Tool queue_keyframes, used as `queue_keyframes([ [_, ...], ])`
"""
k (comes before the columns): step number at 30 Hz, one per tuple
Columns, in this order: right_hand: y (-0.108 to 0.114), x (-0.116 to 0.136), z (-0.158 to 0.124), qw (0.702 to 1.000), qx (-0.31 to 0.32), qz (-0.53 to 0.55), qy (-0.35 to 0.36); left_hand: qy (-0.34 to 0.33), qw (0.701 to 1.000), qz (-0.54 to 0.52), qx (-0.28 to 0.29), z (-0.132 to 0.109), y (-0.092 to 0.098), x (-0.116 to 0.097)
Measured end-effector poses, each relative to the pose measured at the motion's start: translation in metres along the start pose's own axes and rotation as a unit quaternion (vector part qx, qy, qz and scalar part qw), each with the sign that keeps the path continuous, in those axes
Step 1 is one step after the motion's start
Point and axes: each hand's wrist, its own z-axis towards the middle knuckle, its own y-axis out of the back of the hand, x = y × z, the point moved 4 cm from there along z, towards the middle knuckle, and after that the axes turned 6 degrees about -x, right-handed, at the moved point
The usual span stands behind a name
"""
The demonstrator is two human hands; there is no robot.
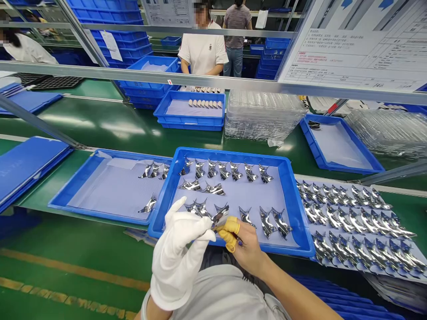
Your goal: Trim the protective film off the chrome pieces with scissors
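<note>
The white-gloved left hand (182, 249) and the right hand (247, 250), its fingertips capped in yellow, pinch one shiny metal piece (220, 217) between them, just above the near rim of the middle blue tray (233, 154), where like pieces lie in rows. Beside it to the right, a sheet (362, 260) carries many more. Beyond stand a farther blue tray (190, 121) and a person in a white shirt (203, 50).

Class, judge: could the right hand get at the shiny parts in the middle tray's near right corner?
Probably yes: those shiny parts lie uncovered beyond the right hand, though it and the left hand pinch one part.
</note>
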Motion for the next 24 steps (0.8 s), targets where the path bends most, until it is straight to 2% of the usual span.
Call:
queue_keyframes([
  [3, 0.0, 0.005, 0.002, 0.998, 0.022, 0.061, -0.02, 0.047, 0.998, -0.019, -0.034, -0.001, -0.001, 0.007],
  [6, 0.001, 0.012, 0.004, 0.993, 0.037, 0.107, -0.025, 0.127, 0.988, -0.053, -0.071, -0.005, -0.001, 0.019],
  [10, 0.004, 0.018, 0.005, 0.993, 0.041, 0.109, -0.026, 0.205, 0.97, -0.078, -0.101, -0.009, 0.0, 0.029],
  [17, 0.006, 0.018, 0.006, 0.993, 0.036, 0.105, -0.028, 0.19, 0.971, -0.085, -0.116, -0.005, -0.003, 0.027],
  [20, 0.006, 0.016, 0.008, 0.986, 0.029, 0.143, -0.087, 0.208, 0.967, -0.095, -0.109, -0.004, -0.006, 0.03],
  [24, 0.005, 0.014, 0.011, 0.955, 0.037, 0.2, -0.215, 0.308, 0.936, -0.124, -0.116, -0.006, -0.01, 0.041],
])
